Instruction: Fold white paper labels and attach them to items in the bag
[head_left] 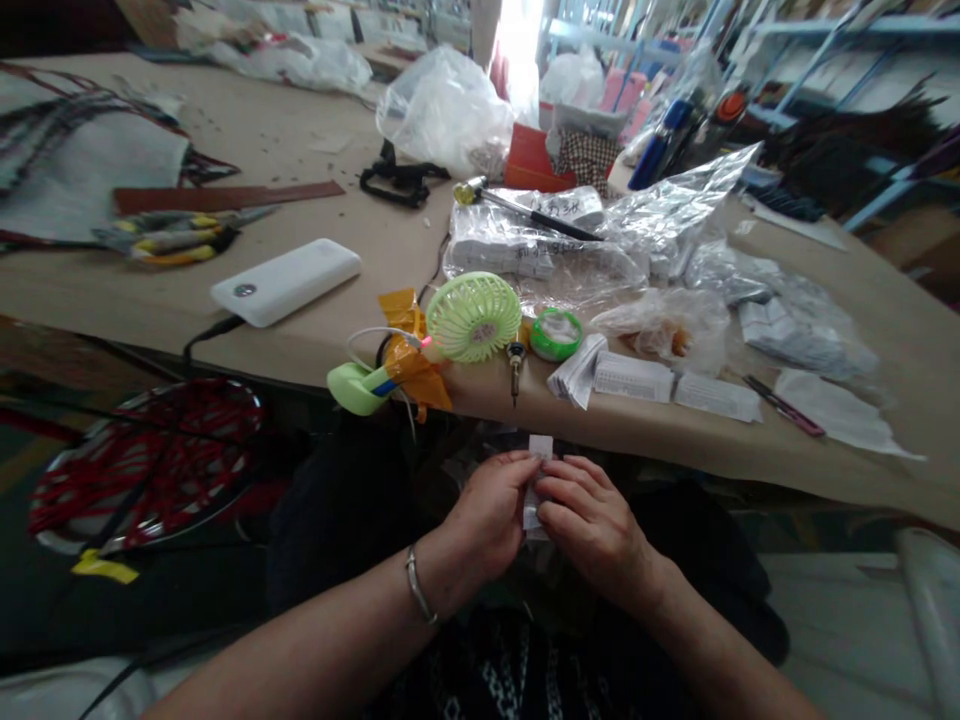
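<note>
My left hand (489,510), with a silver bracelet at its wrist, pinches a small white strip (541,447) between thumb and fingers, just in front of the table edge. From the other side my right hand (589,515) closes on the same strip, its fingers bent over it. The strip's upper end sticks up above the fingertips and its lower part shows between the palms. On the table edge beyond lie stacks of printed white labels (634,377), a green round container (555,334) and a metal-tipped tool (515,370).
A green fan (472,317) is taped at the table edge (480,395). Left of it lie a white power bank (287,282) and pliers (176,238). Behind are a hammer (532,212) and plastic packages (502,250). A pink-handled cutter (786,407) lies right.
</note>
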